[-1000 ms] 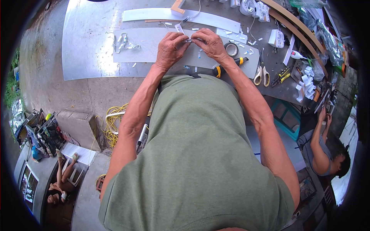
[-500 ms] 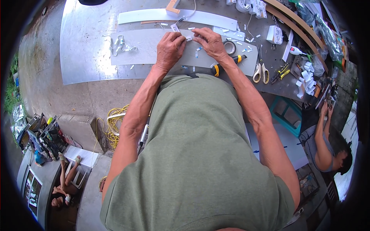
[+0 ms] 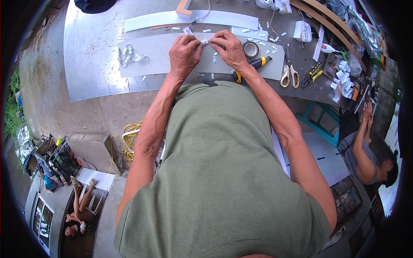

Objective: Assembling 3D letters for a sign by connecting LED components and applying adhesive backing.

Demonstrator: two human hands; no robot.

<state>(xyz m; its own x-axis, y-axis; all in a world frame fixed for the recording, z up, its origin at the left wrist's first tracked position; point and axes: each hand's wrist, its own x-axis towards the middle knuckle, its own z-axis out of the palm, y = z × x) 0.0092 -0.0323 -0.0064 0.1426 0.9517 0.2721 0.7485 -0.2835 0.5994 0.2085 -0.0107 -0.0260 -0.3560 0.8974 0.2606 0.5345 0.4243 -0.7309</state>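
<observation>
My left hand [image 3: 185, 55] pinches a small white module [image 3: 204, 42] between thumb and forefinger, over the grey sheet [image 3: 159, 56]. My right hand [image 3: 229, 49] is just right of it, thumb and fingertips pressed together; what they hold, if anything, is too small to make out. Ahead of my left hand lies a small white block [image 3: 188, 31] with a thin wire running off it. A wired string of white modules [image 3: 129, 56] rests on the sheet's left part. Beside my right hand are a roll of black tape [image 3: 251, 49] and a yellow-and-black utility knife [image 3: 258, 63].
Scissors [image 3: 289, 76] and yellow-handled pliers [image 3: 312, 75] lie to the right, near cut white pieces [image 3: 343, 79]. Beyond the sheet is a curved white strip [image 3: 150, 21] with an orange-and-white angled piece [image 3: 183, 7]. Another person [image 3: 370, 159] works at far right; one sits [image 3: 79, 215] lower left.
The view has shifted slightly. My right hand's fingers have drawn closer together beside the small module; my left hand keeps its pinch.
</observation>
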